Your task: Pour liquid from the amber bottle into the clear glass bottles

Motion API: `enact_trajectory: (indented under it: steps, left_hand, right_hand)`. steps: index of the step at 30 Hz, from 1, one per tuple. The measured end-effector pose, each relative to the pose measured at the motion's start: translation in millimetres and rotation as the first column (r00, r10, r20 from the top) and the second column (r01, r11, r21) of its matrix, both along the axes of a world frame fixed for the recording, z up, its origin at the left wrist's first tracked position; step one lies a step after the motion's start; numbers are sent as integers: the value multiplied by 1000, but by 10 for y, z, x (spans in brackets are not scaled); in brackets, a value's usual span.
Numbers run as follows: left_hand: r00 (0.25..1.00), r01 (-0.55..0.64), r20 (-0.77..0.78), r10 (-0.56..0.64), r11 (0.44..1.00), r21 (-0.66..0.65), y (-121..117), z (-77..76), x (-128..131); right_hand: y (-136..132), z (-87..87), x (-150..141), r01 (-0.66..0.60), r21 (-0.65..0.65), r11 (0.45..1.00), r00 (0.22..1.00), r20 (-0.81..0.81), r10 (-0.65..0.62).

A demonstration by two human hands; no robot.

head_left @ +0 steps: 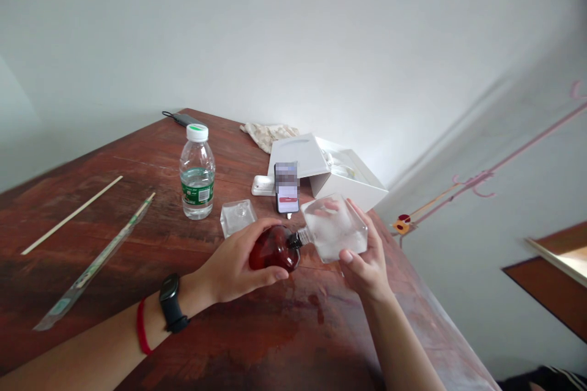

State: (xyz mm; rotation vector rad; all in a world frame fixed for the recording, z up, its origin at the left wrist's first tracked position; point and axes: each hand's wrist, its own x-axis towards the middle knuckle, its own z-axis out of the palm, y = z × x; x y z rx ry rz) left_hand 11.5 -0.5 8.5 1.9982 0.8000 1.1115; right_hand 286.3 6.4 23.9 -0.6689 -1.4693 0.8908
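Observation:
My left hand (238, 259) is wrapped round a rounded, dark red, glossy glass vessel (273, 248), held tilted over the table. My right hand (367, 263) grips a clear, square-sided bottle (337, 227) tipped on its side, its neck pointing left. A black piece (294, 240) sits between the bottle's neck and the red vessel; whether it belongs to the neck or the vessel I cannot tell. The inside of the clear bottle looks cloudy white. Just behind my left hand stands a clear square container (237, 216).
A water bottle (197, 174) with a green label stands left of centre. A phone (287, 189) leans near a white case (263, 185) and an open white box (348, 183). A bare stick (73, 214) and a wrapped chopstick-like stick (98, 263) lie left. Wet patches mark the wooden table (220, 342).

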Motion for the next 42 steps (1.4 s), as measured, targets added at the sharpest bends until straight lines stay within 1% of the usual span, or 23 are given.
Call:
enact_trajectory:
  steps: [9,16,23,30,34,38,42]
  left_hand:
    - [1000,5,1,-5,1000,1,4,-13,-7]
    - [1000,-9,1,9,1000,-15,-19,13,2]
    - [1000,12,-13,-12,1000,8,18,-31,-1]
    - [1000,7,8,-7,1000,-6,-29,3,15]
    - [1000,17,5,-17,1000,-25,-19,-5,14]
    - [999,18,32,-16,999,-49,-37,-20,17]
    - [997,26,74,-23,999,-37,-76,-16,30]
  right_hand:
    - [11,-22,3,0,7,1000,1000,-3,0]
    - [4,-19,-7,41,5,999,999,19,-41]
    - [-1,-35,3,61,11,998,998,4,-61]
    - [-21,-90,90,126,8,992,991,47,-126]
    - [-53,-104,124,167,12,986,981,94,-167]
    - [-101,-70,102,179,-4,984,981,80,-178]
    - [-169,37,57,179,-9,984,982,61,-178]
